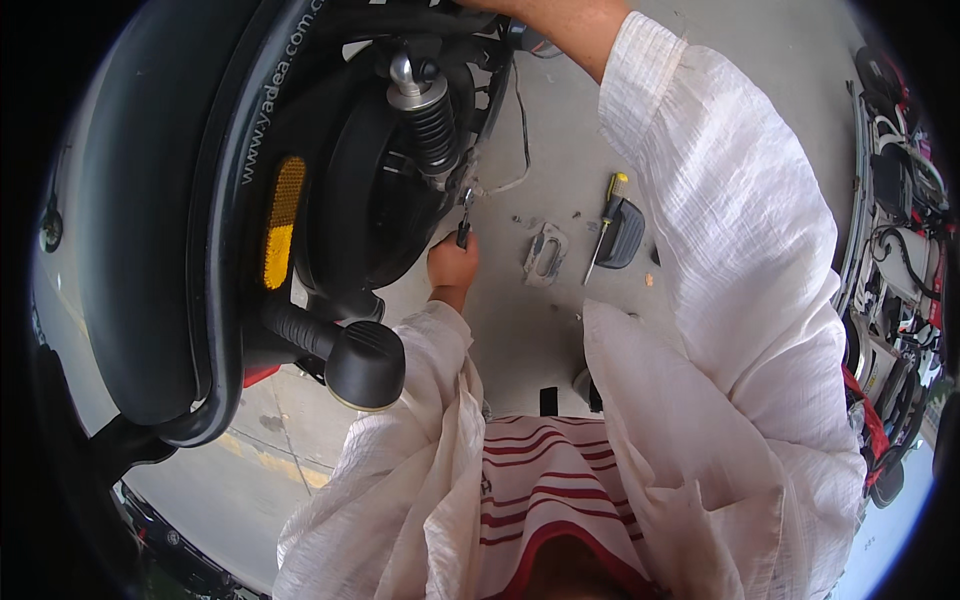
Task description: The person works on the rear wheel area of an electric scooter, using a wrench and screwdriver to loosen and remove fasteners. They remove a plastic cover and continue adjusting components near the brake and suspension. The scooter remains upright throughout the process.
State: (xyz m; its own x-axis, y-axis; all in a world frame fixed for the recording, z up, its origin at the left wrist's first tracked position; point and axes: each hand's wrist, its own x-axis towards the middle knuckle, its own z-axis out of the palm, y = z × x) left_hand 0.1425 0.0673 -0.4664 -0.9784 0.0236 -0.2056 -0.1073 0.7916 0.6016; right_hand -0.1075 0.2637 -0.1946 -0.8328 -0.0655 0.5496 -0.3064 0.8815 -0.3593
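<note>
My left hand [454, 264] is closed around a small ratchet-like wrench [466, 212] with a shiny metal head and a dark handle. The wrench's head meets the lower end of the scooter's rear shock absorber [432, 125], a black coil spring with a silver top. Beside it is the black rear wheel [345, 200]. My right forearm [580, 30] reaches across the top of the view toward the scooter. The right hand lies at or beyond the upper edge, so its fingers are hidden.
A screwdriver [603, 230] with a yellow-and-black handle lies against a black footrest-like pad [626, 236]. Next to them is a dirty metal bracket [545, 254]. A cable [526, 140] hangs near the wheel. An orange reflector [284, 225] and a black round-ended part [365, 365] project nearby. Parked scooters [900, 260] stand right.
</note>
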